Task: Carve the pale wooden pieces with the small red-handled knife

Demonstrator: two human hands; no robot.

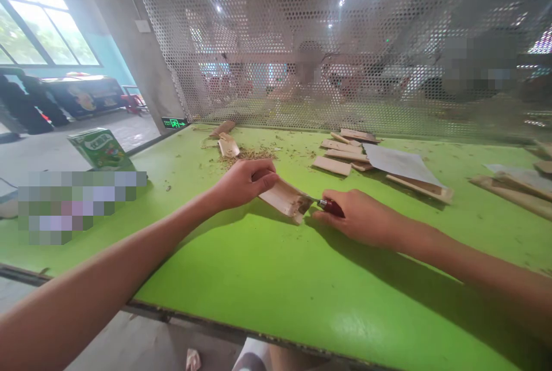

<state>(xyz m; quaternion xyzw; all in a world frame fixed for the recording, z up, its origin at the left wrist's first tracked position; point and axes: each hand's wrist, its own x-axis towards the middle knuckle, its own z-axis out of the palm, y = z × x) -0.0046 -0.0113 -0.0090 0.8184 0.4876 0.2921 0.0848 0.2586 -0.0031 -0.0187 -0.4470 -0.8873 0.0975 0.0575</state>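
Observation:
A pale wooden piece point(282, 198) with a hollowed face lies tilted over the green table point(259, 279). My left hand point(250, 181) is closed around its upper left end. In my right hand point(356, 215) is a carving tool point(332, 207) with a dark red handle and a metal collar. The tool's metal end touches the rough, chipped right end of the wooden piece; its very tip is hard to make out. Wood shavings point(254, 155) are scattered behind my left hand, beside a small curved wooden piece point(228, 145).
Several flat wooden pieces point(332, 165) and a white paper sheet point(401, 163) lie at the back right. More wood point(513, 195) is at the far right. A green box point(103, 149) stands at the left. A perforated metal screen point(267, 43) rises behind the table.

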